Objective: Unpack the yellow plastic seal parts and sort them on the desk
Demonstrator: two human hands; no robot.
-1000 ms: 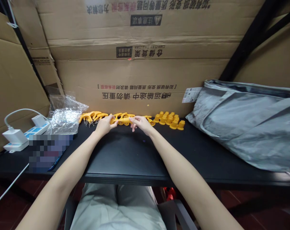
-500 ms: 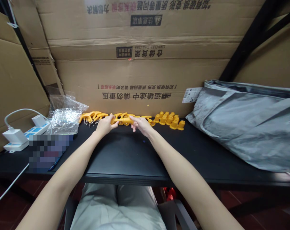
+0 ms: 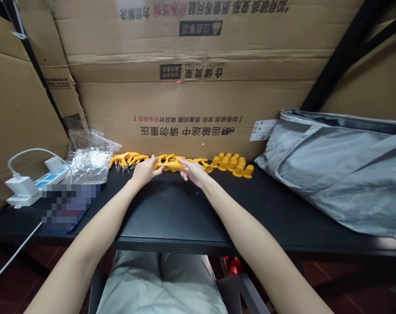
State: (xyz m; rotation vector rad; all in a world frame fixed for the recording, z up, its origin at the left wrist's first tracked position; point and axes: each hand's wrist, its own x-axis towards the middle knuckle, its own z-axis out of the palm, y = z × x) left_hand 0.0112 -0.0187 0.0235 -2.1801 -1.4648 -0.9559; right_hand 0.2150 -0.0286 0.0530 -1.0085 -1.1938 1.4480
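A yellow branched plastic part (image 3: 170, 166) is held level between my two hands over the far side of the black table. My left hand (image 3: 144, 172) pinches its left end, thumb toward me. At the other end, the thumb and fingers of my right hand (image 3: 194, 172) grip it, with the lower fingers curled. Right behind it, more yellow plastic parts (image 3: 202, 162) lie in a row, partly hidden by my hands. Left of these, a pile of yellow branched parts (image 3: 127, 157) has small metal coils (image 3: 122, 167) showing beneath it.
Several yellow cup-shaped pieces (image 3: 232, 164) stand to the right, beside a large grey fabric bag (image 3: 322, 170). On the left are clear plastic wrapping (image 3: 89, 161), a white power strip (image 3: 40, 183) with a cable, and a pixelated flat item (image 3: 70, 207). Cardboard (image 3: 191, 96) walls the back.
Both hands keep their grip on the yellow part and have hardly moved. The part looks slightly turned between them. The whole view has shifted a little.
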